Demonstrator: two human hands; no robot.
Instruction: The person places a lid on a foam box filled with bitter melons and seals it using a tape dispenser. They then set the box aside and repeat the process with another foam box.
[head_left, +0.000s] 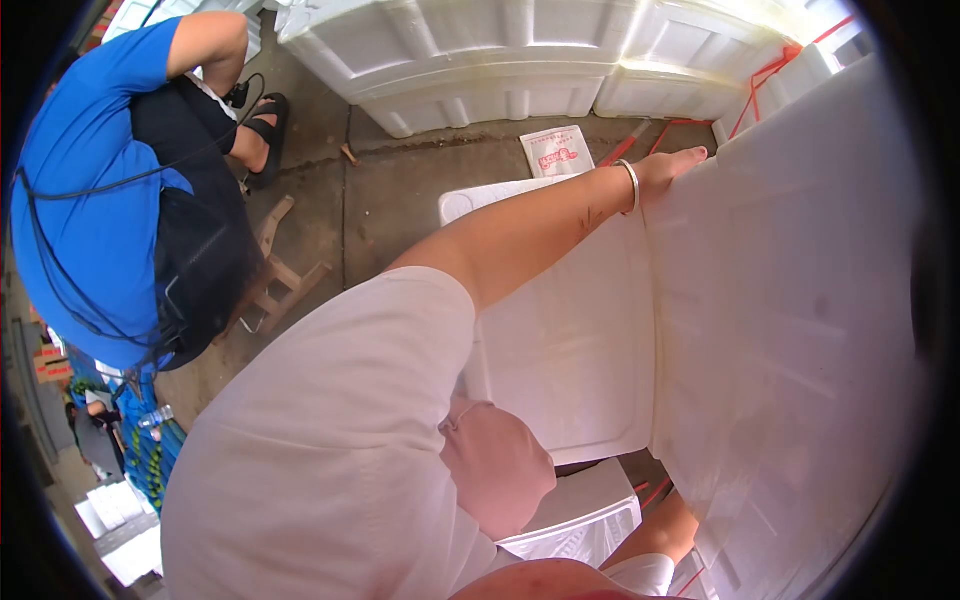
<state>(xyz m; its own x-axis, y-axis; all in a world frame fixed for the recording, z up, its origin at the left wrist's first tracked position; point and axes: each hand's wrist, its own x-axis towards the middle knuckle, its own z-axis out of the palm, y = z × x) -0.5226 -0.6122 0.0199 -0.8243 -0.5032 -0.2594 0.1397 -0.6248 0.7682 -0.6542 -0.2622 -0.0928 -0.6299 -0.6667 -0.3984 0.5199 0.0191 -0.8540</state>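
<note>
A big white foam box [800, 310] fills the right of the view, tilted up on its side. My left hand [675, 172], with a pale bangle [629, 188] at the wrist, grips the box's far edge; its fingers are partly hidden behind the foam. At the near end, my right forearm [660, 530] runs up to the same box, and the box hides that hand. Below my left arm lies a flat white foam lid or box top [570, 350]. Another white foam box [585, 505] stands low beside it, partly covered by my pink clothing.
Stacked white foam boxes [470, 60] line the far side. Red strapping [765, 75] hangs around the boxes at the upper right. A printed white packet [556, 152] lies there. At left, a person in a blue shirt [85, 230] sits on a wooden stool [275, 270].
</note>
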